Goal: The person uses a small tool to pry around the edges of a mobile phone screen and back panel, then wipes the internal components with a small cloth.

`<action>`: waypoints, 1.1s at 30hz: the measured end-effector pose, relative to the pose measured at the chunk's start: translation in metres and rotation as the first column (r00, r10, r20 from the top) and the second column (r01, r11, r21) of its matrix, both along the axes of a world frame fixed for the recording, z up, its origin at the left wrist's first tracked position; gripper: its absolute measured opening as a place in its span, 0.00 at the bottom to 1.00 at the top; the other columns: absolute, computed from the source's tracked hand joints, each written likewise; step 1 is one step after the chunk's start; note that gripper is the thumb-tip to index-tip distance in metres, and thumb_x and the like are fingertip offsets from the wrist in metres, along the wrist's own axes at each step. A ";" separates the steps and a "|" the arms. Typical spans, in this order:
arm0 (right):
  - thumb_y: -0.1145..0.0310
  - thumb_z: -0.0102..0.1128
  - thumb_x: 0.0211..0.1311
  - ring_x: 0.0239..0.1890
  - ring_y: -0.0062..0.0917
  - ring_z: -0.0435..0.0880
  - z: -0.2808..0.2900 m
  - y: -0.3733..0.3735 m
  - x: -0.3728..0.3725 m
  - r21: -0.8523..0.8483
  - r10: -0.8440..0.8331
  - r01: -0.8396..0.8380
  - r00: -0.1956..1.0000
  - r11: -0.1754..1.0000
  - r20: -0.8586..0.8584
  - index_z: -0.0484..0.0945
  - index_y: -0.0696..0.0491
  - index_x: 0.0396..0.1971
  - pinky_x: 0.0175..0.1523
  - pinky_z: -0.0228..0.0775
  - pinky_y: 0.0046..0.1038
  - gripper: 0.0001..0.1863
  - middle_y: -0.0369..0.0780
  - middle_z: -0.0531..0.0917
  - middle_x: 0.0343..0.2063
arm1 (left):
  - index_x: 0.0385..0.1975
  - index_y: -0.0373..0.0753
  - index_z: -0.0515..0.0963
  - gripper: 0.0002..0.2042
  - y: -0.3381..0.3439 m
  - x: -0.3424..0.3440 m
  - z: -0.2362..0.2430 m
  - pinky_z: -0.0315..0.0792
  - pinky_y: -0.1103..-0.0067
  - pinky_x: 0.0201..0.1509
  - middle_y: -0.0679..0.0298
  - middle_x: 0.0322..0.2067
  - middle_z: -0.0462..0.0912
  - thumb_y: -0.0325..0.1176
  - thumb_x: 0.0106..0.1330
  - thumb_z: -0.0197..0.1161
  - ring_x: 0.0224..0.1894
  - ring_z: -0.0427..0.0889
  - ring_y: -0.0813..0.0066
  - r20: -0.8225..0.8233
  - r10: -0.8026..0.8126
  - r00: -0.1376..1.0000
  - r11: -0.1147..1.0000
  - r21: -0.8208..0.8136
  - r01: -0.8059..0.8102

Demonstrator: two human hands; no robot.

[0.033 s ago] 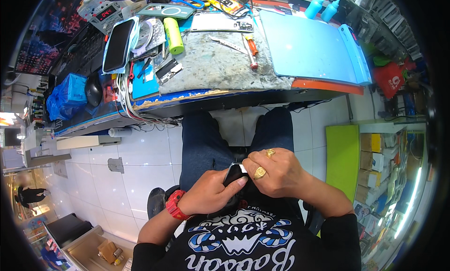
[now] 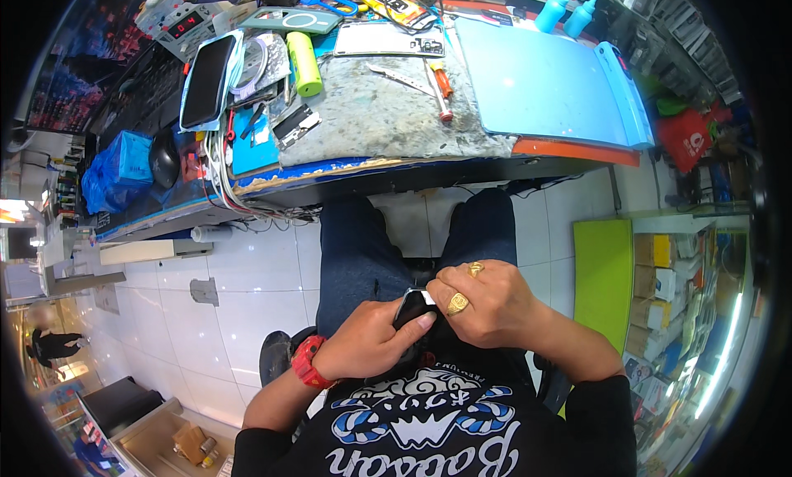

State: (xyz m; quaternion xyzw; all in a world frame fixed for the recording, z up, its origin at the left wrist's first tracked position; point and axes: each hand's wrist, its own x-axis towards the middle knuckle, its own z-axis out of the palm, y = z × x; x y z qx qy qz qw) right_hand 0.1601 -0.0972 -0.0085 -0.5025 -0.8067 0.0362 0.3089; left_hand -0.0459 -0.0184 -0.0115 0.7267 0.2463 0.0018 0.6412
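Note:
My left hand [image 2: 371, 337] is closed around a dark glossy phone [image 2: 409, 309], held over my lap with the thumb across its near end. Against the phone's far right side, my right hand [image 2: 488, 302] is curled shut. A small white piece [image 2: 428, 297], cloth or paper, shows at its fingertips where they meet the phone. Most of that piece, and the phone's far end, are hidden by the fingers. Two gold rings sit on the right hand, and a red watch [image 2: 308, 361] circles the left wrist.
Ahead, a workbench carries a stained grey mat [image 2: 363, 106], a light-blue pad [image 2: 540, 89], a screwdriver [image 2: 441, 93], tweezers [image 2: 400, 78], a green cylinder [image 2: 305, 64] and another phone [image 2: 208, 81]. Cables [image 2: 219, 176] hang over its front edge. A glass cabinet [image 2: 689, 304] stands right.

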 end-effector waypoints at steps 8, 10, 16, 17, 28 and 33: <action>0.76 0.62 0.44 0.26 0.29 0.77 0.032 0.004 0.009 -0.165 -0.057 0.040 0.994 0.985 -0.097 0.78 0.54 0.32 0.27 0.69 0.30 0.11 0.37 0.75 0.25 | 0.45 0.36 0.78 0.14 0.008 0.005 0.016 0.73 0.67 0.32 0.53 0.25 0.82 0.41 0.74 0.56 0.26 0.81 0.52 0.044 -0.028 0.999 0.999 0.037 0.027; 0.77 0.62 0.43 0.27 0.30 0.77 0.036 0.003 0.007 -0.180 -0.081 0.060 0.990 0.982 -0.116 0.79 0.54 0.32 0.27 0.69 0.31 0.11 0.37 0.76 0.25 | 0.46 0.37 0.78 0.13 0.010 0.005 0.020 0.73 0.67 0.32 0.54 0.26 0.82 0.41 0.73 0.57 0.26 0.82 0.52 0.024 -0.050 0.998 0.997 0.066 0.048; 0.78 0.62 0.43 0.25 0.30 0.76 0.043 0.005 0.009 -0.112 -0.037 0.015 0.980 0.994 -0.196 0.79 0.54 0.32 0.26 0.68 0.30 0.11 0.36 0.73 0.23 | 0.42 0.39 0.79 0.11 0.018 0.006 0.023 0.72 0.66 0.30 0.55 0.26 0.83 0.40 0.71 0.60 0.26 0.81 0.52 0.064 -0.114 0.991 0.951 0.297 0.090; 0.78 0.62 0.43 0.25 0.30 0.76 0.044 0.006 0.010 -0.098 -0.018 0.000 0.984 0.995 -0.179 0.79 0.54 0.32 0.26 0.68 0.30 0.11 0.36 0.73 0.23 | 0.41 0.39 0.78 0.11 0.021 0.007 0.023 0.72 0.65 0.29 0.55 0.26 0.82 0.40 0.70 0.61 0.26 0.81 0.52 0.061 -0.135 0.989 0.935 0.338 0.107; 0.80 0.63 0.42 0.26 0.31 0.78 -0.010 0.020 -0.008 -0.218 0.123 -0.161 0.976 0.963 -0.177 0.80 0.54 0.32 0.28 0.70 0.31 0.13 0.36 0.76 0.23 | 0.37 0.40 0.77 0.10 0.040 -0.018 -0.041 0.72 0.60 0.32 0.53 0.25 0.82 0.40 0.68 0.63 0.30 0.81 0.48 -0.019 -0.218 0.976 0.876 0.436 0.205; 0.80 0.62 0.46 0.26 0.33 0.78 -0.070 0.023 -0.037 -0.258 0.107 -0.160 0.972 0.953 -0.208 0.78 0.56 0.33 0.30 0.72 0.34 0.11 0.38 0.75 0.23 | 0.45 0.37 0.76 0.13 0.034 -0.044 -0.095 0.74 0.61 0.43 0.50 0.34 0.84 0.40 0.71 0.59 0.39 0.81 0.43 -0.069 -0.151 0.986 0.975 0.152 0.160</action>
